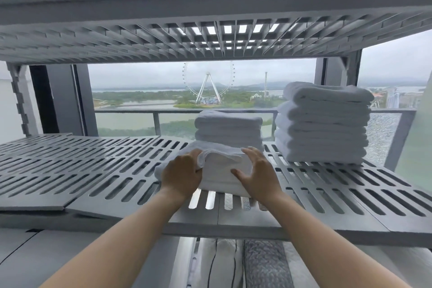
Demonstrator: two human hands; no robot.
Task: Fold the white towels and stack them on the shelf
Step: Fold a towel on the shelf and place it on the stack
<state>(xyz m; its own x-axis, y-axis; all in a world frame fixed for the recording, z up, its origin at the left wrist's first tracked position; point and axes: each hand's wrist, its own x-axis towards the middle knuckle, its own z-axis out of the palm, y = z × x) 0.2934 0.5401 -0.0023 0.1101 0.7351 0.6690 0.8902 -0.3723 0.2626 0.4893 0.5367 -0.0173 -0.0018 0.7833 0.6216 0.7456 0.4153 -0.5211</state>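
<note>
A folded white towel [219,170] lies on the grey slotted shelf [93,166], near its front middle. My left hand [181,174] grips the towel's left end, fingers curled over its top edge. My right hand [256,174] rests on the towel's right side with fingers spread and the thumb on the front face. Just behind it stands a short stack of folded white towels [229,128]. A taller stack of several folded white towels [323,124] stands at the right back of the same shelf.
A second slotted shelf [210,37] hangs close overhead. Upright shelf posts stand at the left [19,100] and right [397,138]. A window with a railing lies behind. Fabric items [233,264] lie below the shelf.
</note>
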